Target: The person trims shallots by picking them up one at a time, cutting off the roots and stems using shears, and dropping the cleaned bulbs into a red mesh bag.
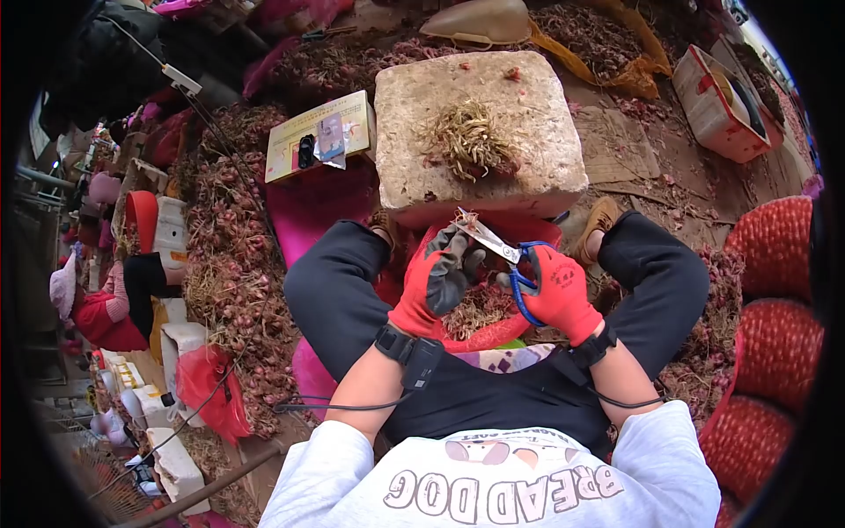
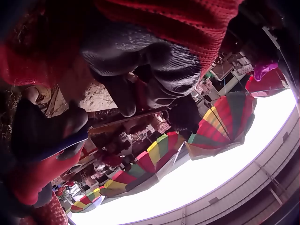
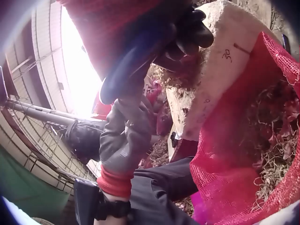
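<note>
Scissors point(image 1: 490, 238) (rt hand point(image 1: 563, 295)), diagonal, tips upper-left at shallot point(image 1: 464, 217) in lft hand point(image 1: 437, 277)

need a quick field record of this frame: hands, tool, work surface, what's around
left hand: gloved, holds small rooty bunch at the blade tips
right hand: gloved, grips scissors, blue handles
in front: pale block, pile of cut roots on top
between knees: red mesh sack holding trimmings
person's left: shallot heaps
person's right: filled red mesh bags
</note>
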